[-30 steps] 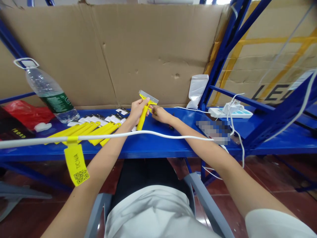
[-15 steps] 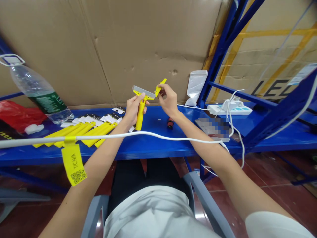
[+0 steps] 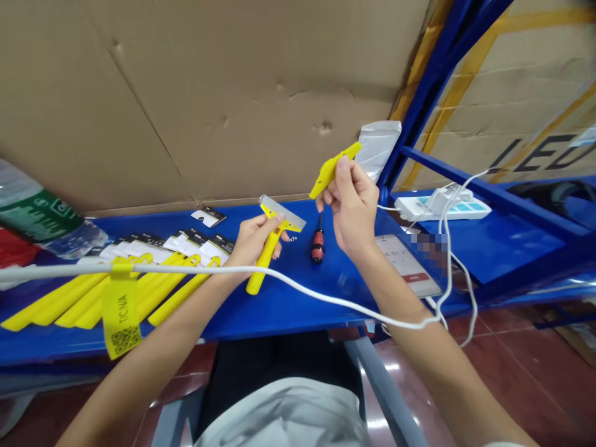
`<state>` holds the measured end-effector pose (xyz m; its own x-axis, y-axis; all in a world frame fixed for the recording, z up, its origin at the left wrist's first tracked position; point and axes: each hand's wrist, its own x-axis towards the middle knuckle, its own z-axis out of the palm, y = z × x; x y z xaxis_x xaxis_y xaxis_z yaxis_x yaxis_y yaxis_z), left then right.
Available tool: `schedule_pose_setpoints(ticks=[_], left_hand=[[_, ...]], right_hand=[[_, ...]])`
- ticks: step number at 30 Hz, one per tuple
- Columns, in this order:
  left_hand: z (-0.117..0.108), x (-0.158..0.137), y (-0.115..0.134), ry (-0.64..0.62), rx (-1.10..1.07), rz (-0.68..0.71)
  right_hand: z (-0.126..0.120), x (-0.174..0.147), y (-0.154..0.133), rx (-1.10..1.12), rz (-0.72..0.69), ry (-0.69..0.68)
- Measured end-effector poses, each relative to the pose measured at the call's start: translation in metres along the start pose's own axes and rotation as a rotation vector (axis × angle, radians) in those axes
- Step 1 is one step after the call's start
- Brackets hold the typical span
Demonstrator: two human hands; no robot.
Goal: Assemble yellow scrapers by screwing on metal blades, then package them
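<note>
The left hand [image 3: 255, 241] gripped a yellow scraper [image 3: 267, 251] and the right hand [image 3: 354, 211] pinched a yellow piece [image 3: 329, 171] over the bench [image 3: 279, 310], where a screwdriver [image 3: 318, 246] lay between them, and a white cable [image 3: 186, 269] crossed both forearms [image 3: 428, 360].

The scraper handle [image 3: 261, 267] looks like smooth yellow plastic and its blade [image 3: 292, 218] is shiny metal, and the small yellow piece [image 3: 329, 172] looks like smooth plastic too. The blue bench [image 3: 279, 310] looks like painted metal with a bit of shine, but the big brown cardboard [image 3: 209, 93] is dull with little dents. The bottle [image 3: 44, 211] is clear, shiny plastic, and the pale shirt [image 3: 288, 413] is wrinkly cloth.
</note>
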<state>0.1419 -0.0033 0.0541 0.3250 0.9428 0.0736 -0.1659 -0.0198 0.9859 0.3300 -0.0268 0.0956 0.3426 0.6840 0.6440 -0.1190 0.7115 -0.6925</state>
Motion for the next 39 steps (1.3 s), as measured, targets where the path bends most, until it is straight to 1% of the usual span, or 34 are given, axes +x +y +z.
schedule_pose_setpoints(ticks=[2, 5, 7, 10, 12, 15, 19, 21, 24, 26, 29, 32, 35, 39], left_hand=[[0.002, -0.004, 0.0, -0.024, 0.029, -0.076], [0.003, -0.011, 0.003, -0.048, 0.064, -0.178], [0.004, -0.013, 0.006, -0.044, 0.073, -0.222], [0.003, -0.011, 0.004, -0.038, 0.081, -0.264], [0.001, -0.008, 0.001, -0.034, 0.07, -0.281], [-0.001, -0.004, -0.005, -0.021, 0.06, -0.281], [-0.002, -0.002, -0.005, -0.05, 0.095, -0.254], [0.0, -0.003, -0.004, -0.087, 0.113, -0.235], [0.002, -0.004, -0.004, -0.161, 0.121, -0.215], [0.003, -0.005, -0.008, -0.193, 0.108, -0.2], [0.004, -0.005, -0.018, -0.193, 0.06, -0.178], [0.004, -0.004, -0.028, -0.171, -0.014, -0.215], [0.006, -0.004, -0.034, -0.172, -0.063, -0.228], [0.011, -0.007, -0.036, -0.19, -0.104, -0.312]], right_hand=[[-0.004, -0.007, -0.01, 0.054, 0.095, -0.042], [-0.011, -0.011, -0.019, 0.045, 0.155, -0.013], [-0.016, -0.012, -0.021, -0.014, 0.155, 0.026], [-0.02, -0.015, -0.022, -0.17, 0.172, 0.068], [-0.021, -0.017, -0.023, -0.277, 0.211, 0.053], [-0.018, -0.019, -0.021, -0.364, 0.297, -0.084], [-0.015, -0.021, -0.012, -0.443, 0.279, -0.287], [-0.014, -0.022, -0.007, -0.456, 0.303, -0.354], [-0.014, -0.024, 0.001, -0.438, 0.397, -0.408], [-0.015, -0.024, 0.007, -0.415, 0.431, -0.422], [-0.016, -0.024, 0.018, -0.38, 0.432, -0.43], [-0.015, -0.024, 0.03, -0.356, 0.444, -0.43], [-0.016, -0.024, 0.041, -0.318, 0.556, -0.396], [-0.02, -0.022, 0.05, -0.239, 0.737, -0.329]])
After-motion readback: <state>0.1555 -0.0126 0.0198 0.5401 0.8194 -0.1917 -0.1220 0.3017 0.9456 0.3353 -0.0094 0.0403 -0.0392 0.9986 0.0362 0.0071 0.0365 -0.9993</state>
